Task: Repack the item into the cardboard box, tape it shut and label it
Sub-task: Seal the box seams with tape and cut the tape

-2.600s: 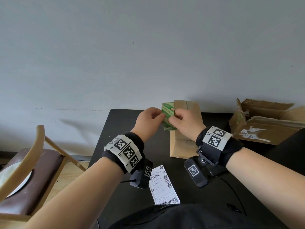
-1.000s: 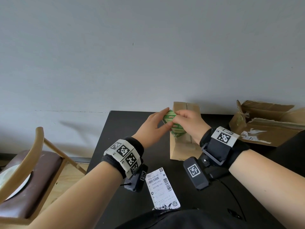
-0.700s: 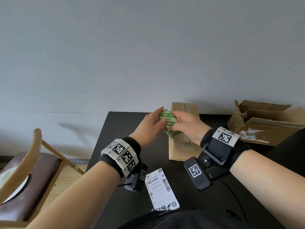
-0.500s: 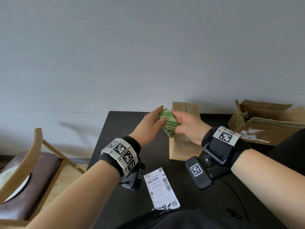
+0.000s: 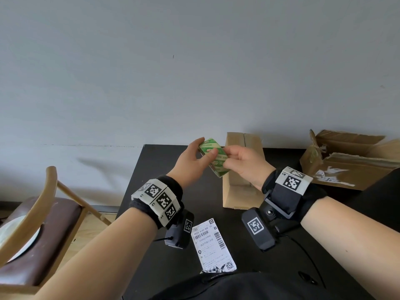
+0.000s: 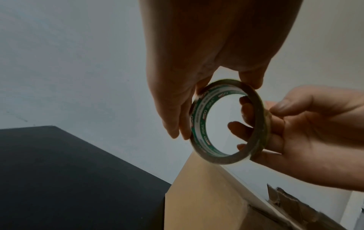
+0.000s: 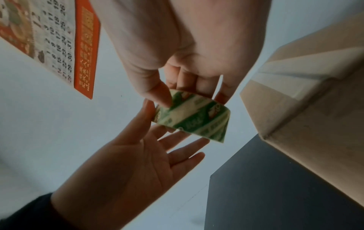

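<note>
A green-and-white tape roll (image 5: 213,158) hangs above the black table (image 5: 151,169), in front of the closed brown cardboard box (image 5: 240,191). My right hand (image 5: 229,156) grips the roll, fingers through its core (image 6: 199,118) and thumb on the outside. My left hand (image 5: 206,146) pinches the other side, thumb on the printed face and nearly straight fingers behind it. The right wrist view shows the roll (image 7: 193,118) over my left palm, with the box (image 7: 315,109) to the right. A white shipping label (image 5: 211,243) lies flat near the table's front edge.
A torn, opened cardboard box (image 5: 350,163) sits at the back right of the table. A wooden chair (image 5: 32,224) with a brown seat stands left of the table. A red-edged wall calendar (image 7: 59,38) hangs behind. The wall runs close behind the table.
The roll has been turned between my hands and now lies tilted with its printed face towards me. My left fingers have straightened from a curled grip. Box and label have not moved.
</note>
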`<control>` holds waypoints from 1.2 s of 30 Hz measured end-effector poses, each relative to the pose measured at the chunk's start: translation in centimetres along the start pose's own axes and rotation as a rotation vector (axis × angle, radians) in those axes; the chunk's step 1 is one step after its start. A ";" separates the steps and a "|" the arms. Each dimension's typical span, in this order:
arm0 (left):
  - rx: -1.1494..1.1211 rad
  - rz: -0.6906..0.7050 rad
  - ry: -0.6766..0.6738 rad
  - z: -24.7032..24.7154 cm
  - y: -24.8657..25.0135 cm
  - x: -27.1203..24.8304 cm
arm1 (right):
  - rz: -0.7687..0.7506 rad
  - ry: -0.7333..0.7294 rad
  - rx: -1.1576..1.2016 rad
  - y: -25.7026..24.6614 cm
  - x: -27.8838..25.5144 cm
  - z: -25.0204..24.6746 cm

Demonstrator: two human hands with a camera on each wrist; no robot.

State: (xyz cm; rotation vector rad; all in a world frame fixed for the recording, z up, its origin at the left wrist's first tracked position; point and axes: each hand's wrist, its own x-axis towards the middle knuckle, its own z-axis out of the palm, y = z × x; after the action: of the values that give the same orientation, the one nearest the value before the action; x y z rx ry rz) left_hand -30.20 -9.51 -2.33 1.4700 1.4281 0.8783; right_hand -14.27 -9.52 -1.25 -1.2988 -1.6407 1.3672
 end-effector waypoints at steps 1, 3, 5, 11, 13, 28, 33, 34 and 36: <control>-0.019 -0.015 0.002 0.0 0.0 0.0 | 0.004 0.003 -0.010 0.1 -0.1 0.0; -0.070 -0.061 0.003 0.0 0.1 0.0 | 0.000 0.010 -0.035 0.2 -0.3 0.1; -0.150 -0.109 -0.011 0.0 0.3 -0.1 | -0.012 0.004 -0.066 0.3 -0.5 0.0; -0.293 -0.221 0.012 -0.4 0.5 -0.7 | -0.038 -0.022 -0.140 0.3 -0.4 -0.2; -0.291 -0.224 -0.007 -0.4 0.6 -0.9 | -0.049 -0.028 -0.144 0.0 -0.3 -0.1; -0.417 -0.337 -0.086 -0.5 0.7 -0.9 | -0.077 -0.007 -0.003 -1.2 -0.3 0.5; -0.524 -0.382 -0.101 -0.8 0.4 -0.5 | -0.084 -0.037 -0.017 -1.1 -0.4 0.3; -0.520 -0.392 -0.109 -0.8 0.4 -0.5 | -0.083 -0.039 -0.025 -1.1 -0.3 0.3; -0.478 -0.386 -0.113 -0.7 0.6 -0.6 | -0.084 -0.029 -0.029 -1.2 -0.1 0.2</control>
State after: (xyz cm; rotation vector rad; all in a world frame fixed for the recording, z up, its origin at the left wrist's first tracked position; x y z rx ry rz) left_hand -30.65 -10.03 -1.43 0.8389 1.2500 0.8045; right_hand -14.74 -9.65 -0.15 -1.2175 -1.7208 1.3221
